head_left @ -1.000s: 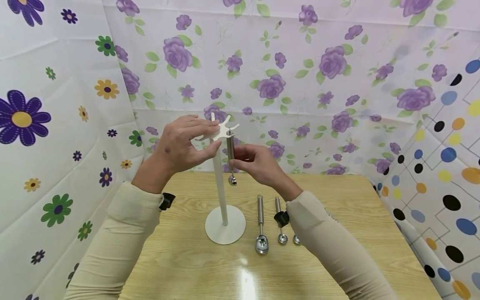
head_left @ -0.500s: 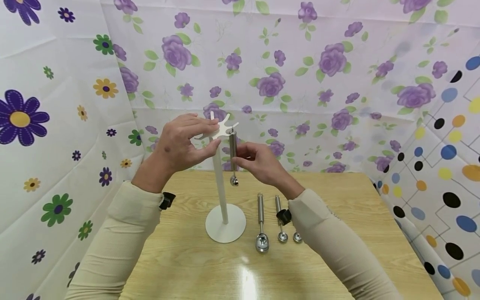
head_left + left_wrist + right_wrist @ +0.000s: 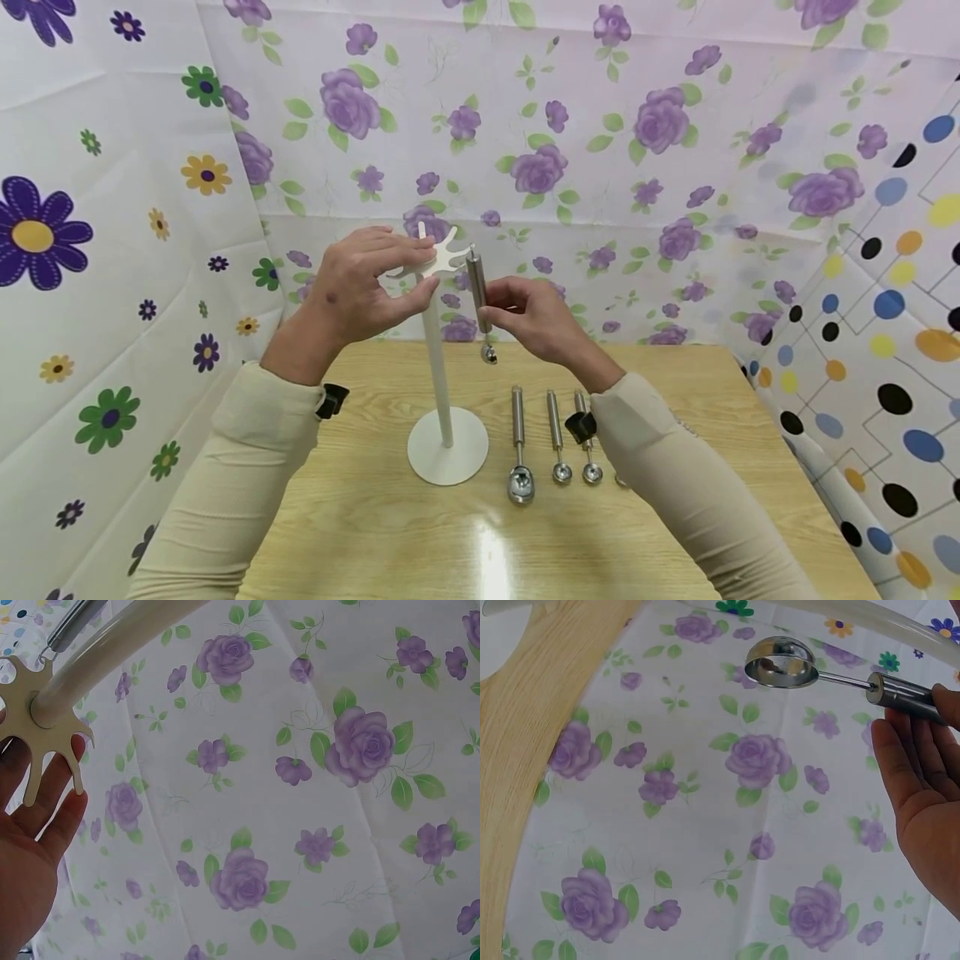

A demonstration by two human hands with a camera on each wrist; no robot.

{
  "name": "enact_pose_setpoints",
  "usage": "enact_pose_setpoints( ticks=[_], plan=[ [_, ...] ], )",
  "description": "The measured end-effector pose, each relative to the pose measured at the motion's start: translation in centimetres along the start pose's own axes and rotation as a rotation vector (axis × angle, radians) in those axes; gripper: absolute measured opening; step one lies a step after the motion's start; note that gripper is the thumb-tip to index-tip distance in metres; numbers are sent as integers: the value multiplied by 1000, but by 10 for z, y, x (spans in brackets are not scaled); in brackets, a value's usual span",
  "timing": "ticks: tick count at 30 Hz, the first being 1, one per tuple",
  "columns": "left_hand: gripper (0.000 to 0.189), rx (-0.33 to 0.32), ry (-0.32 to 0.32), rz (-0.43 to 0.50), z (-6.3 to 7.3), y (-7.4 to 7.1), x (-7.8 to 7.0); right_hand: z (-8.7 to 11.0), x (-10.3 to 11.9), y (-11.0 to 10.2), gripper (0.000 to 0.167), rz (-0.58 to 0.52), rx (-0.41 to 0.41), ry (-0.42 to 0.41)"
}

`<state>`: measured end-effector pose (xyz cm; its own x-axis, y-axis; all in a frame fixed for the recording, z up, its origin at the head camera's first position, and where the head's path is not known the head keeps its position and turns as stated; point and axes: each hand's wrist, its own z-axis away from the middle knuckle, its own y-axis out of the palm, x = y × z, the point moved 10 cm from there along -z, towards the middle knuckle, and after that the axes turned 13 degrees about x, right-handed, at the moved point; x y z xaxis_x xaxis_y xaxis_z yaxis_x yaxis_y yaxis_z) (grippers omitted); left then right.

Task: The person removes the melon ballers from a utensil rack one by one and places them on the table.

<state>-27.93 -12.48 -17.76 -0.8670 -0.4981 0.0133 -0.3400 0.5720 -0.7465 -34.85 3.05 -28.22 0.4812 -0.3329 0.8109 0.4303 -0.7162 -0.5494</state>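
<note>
My left hand [image 3: 378,275] grips the hooked top of a white stand [image 3: 442,383]. From below, in the left wrist view, its fingers lie behind the several-armed hook plate [image 3: 22,697]. My right hand [image 3: 536,321] pinches the metal handle of a small scoop [image 3: 477,287] between thumb and fingers. The scoop hangs bowl-down, slightly tilted, beside the right side of the hooks. Its top loop is close to a hook tip; whether they touch, I cannot tell. In the right wrist view, the round hollow bowl [image 3: 782,664] shows on its thin neck.
On the wooden table [image 3: 360,533], right of the stand's round base [image 3: 447,467], lie a large scoop [image 3: 521,483] and smaller scoops [image 3: 562,472], one partly hidden by my right sleeve [image 3: 675,467]. Patterned cloths [image 3: 570,108] enclose the back and sides.
My right hand has drawn the scoop to the right, outward from the hook gap, and its handle now tilts. The left hand has stayed on the stand's top.
</note>
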Motion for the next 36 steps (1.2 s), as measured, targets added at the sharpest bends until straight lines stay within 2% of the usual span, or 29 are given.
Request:
enact_pose_setpoints(
  ticks=[9, 14, 23, 27, 36],
  plan=[
    [25, -8, 6, -1, 0, 1, 0, 7, -4, -8, 21, 24, -27, 48],
    [24, -12, 7, 8, 0, 2, 0, 13, -14, -11, 21, 28, -19, 82],
    [28, -36, -1, 10, 2, 1, 2, 33, -45, -12, 19, 14, -20, 129],
    [29, -38, -4, 14, 2, 1, 3, 46, -61, -12, 21, -6, -24, 175],
    [30, -42, -8, 16, 2, 2, 3, 72, -89, -14, 23, -8, -61, 242]
  ],
)
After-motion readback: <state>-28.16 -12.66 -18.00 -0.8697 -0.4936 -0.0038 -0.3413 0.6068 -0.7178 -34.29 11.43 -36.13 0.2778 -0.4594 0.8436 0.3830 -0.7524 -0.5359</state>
